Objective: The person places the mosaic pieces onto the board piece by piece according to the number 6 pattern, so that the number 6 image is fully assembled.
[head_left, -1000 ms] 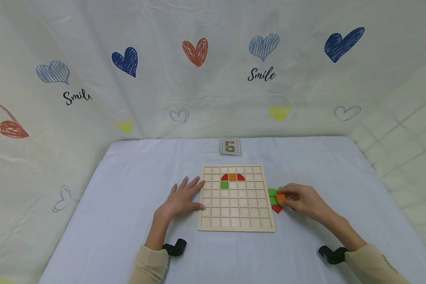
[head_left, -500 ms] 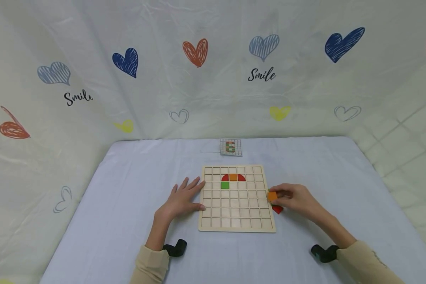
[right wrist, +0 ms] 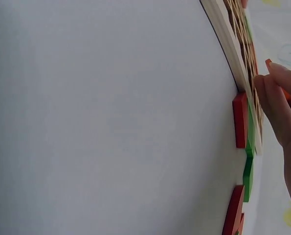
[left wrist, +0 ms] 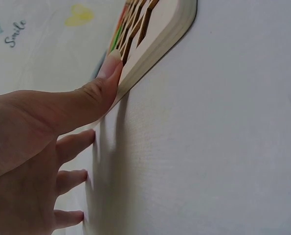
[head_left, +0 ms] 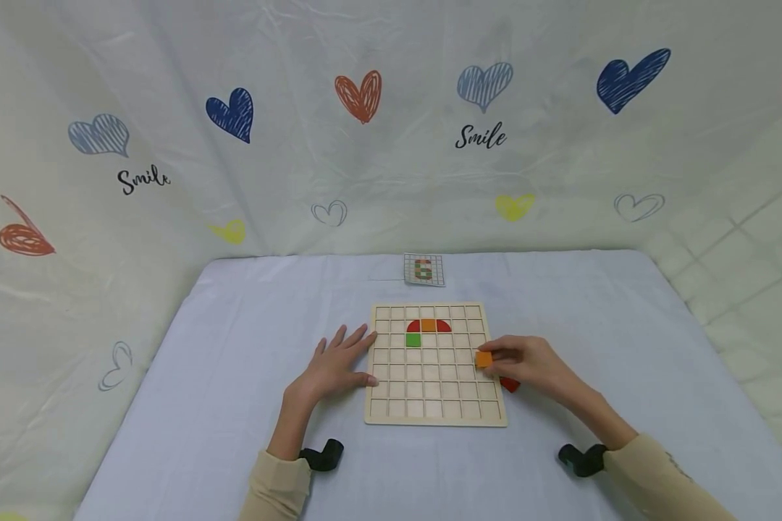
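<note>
A wooden grid board (head_left: 423, 391) lies on the table; in its upper cells sit two red rounded pieces, an orange square (head_left: 428, 325) between them and a green square (head_left: 413, 339) below the left one. My left hand (head_left: 331, 370) rests at the board's left edge with fingers spread, its thumb (left wrist: 108, 68) on the frame. Over the board's right columns, my right hand (head_left: 528, 362) pinches an orange square tile (head_left: 484, 359) between thumb and fingers. Red (right wrist: 240, 120) and green pieces (right wrist: 248, 178) lie by the right edge, mostly hidden under this hand in the head view.
Behind the board lies a small card (head_left: 423, 270) printed with a coloured figure on a grid. A white cloth (head_left: 234, 325) covers the table. A white curtain with hearts (head_left: 391, 159) hangs behind it.
My right hand has carried the orange tile leftward, from above the loose pieces to above the board's right columns. The left hand has stayed in place.
</note>
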### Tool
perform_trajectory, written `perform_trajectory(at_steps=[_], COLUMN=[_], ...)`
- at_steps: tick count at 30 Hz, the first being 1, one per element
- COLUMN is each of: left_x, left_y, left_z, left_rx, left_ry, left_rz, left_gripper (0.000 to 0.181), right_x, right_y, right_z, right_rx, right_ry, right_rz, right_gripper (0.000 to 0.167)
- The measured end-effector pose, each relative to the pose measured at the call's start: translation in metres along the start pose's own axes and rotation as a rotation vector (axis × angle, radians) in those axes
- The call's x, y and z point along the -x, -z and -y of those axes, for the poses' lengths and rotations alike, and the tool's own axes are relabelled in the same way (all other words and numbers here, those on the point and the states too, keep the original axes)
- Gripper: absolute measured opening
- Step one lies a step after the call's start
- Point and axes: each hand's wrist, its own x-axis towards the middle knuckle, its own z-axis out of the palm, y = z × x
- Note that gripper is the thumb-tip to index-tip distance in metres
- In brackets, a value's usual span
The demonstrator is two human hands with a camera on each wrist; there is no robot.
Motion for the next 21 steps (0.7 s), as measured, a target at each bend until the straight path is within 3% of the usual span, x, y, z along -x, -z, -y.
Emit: perform_trajectory(at_steps=[12, 21], left_x=[0.000, 0.001], left_y=[0.000, 0.001], left_z=[-0.001, -0.001], left_rx=[0.015, 0.010], left_ry=[0.000, 0.004], left_rz=[0.007, 0.008], left_gripper=[0.089, 0.088], right_x=[-0.016, -0.029], right_y=[-0.014, -0.032], right_z=[0.018, 0.027], right_rx=[-0.071, -0.051], right_ry=[-0.042, -0.025], right_rz=[0.003, 0.000], right_gripper=[0.036, 0.035])
